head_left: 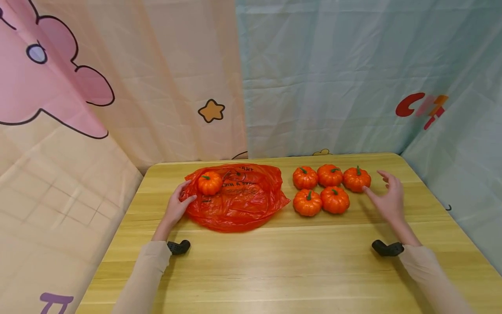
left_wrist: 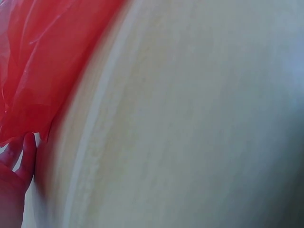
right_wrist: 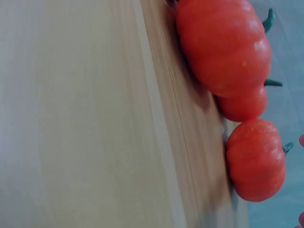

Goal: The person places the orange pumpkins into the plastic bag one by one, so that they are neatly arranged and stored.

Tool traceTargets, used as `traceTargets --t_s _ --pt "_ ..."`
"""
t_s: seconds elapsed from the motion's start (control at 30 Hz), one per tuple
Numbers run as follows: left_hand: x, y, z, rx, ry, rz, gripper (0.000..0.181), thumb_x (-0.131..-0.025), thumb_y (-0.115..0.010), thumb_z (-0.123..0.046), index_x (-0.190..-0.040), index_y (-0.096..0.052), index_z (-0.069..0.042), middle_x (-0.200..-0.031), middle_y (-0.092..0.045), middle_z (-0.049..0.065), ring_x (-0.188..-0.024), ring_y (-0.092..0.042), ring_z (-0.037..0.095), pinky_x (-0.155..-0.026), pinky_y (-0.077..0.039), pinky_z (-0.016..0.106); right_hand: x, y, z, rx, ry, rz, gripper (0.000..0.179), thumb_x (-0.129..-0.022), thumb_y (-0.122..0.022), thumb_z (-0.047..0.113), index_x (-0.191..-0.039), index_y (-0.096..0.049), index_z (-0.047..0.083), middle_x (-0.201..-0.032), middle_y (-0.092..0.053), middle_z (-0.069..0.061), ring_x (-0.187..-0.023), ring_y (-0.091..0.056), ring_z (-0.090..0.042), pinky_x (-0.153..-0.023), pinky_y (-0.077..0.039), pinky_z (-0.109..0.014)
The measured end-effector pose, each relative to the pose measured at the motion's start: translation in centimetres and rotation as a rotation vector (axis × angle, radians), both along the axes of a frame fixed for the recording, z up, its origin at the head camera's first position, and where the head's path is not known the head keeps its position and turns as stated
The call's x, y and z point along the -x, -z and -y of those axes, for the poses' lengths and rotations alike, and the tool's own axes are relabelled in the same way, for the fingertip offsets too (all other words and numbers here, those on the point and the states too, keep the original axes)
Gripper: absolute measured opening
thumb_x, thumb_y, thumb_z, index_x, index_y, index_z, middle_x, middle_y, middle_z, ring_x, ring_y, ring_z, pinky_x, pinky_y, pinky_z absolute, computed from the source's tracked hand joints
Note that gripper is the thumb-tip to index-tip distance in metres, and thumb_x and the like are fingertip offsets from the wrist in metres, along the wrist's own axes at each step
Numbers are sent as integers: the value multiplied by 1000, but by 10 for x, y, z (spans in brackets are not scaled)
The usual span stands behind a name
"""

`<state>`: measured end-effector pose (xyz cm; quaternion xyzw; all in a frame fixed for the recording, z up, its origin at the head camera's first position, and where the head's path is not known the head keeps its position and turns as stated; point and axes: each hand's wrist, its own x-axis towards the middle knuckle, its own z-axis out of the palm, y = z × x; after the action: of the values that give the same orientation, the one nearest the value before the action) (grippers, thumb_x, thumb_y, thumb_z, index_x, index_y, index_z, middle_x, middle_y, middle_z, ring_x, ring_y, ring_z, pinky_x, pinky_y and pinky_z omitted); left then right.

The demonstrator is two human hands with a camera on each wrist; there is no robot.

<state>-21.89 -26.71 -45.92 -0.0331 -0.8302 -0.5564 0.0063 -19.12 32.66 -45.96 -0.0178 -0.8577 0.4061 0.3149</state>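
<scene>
A red plastic bag [head_left: 243,205] with dark printing lies spread on the table. One small orange pumpkin [head_left: 210,183] with a green stem sits uncovered at the bag's left end. My left hand [head_left: 176,207] is at that end, thumb and fingers apart, fingertips touching the bag's edge; the left wrist view has the fingers [left_wrist: 28,156] against the red film. On the right, several more pumpkins stand in two rows. My right hand [head_left: 389,198] is spread beside the rightmost pumpkin [head_left: 357,179], thumb close to it; whether it touches is unclear. That hand holds nothing.
The wooden table [head_left: 251,270] runs back to a printed curtain [head_left: 313,87] along its far edge. More curtain hangs at the left and right sides. Black wrist devices [head_left: 179,247] sit at both cuffs. The other pumpkins [head_left: 307,202] stand close together, right of the bag.
</scene>
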Motion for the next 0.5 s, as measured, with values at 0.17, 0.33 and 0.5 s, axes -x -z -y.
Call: traceTargets --t_s 0.17,0.33,0.5 --pt "1 1 0 -6 5 -8 58 -95 -56 -5 -147 -31 0 -150 -32 26 -134 -35 42 -114 -28 55 5 5 -10 76 55 82 67 -76 -76 6 -135 -46 -3 -134 -47 -23 -115 -39 -34 -93 -32 -29" --pt "8 17 7 18 -7 -35 58 -96 -57 -11 -148 -31 -5 -150 -34 21 -135 -37 37 -114 -30 51 10 12 -18 106 72 167 73 -78 -76 13 -140 -40 -1 -141 -42 -22 -122 -37 -37 -102 -32 -43" --pt "10 23 9 20 -19 -48 59 -95 -58 -14 -147 -33 -6 -149 -38 20 -132 -41 34 -104 -40 22 15 17 -22 116 63 232 79 -78 -76 17 -143 -36 -2 -145 -39 -25 -126 -37 -42 -106 -31 -54"
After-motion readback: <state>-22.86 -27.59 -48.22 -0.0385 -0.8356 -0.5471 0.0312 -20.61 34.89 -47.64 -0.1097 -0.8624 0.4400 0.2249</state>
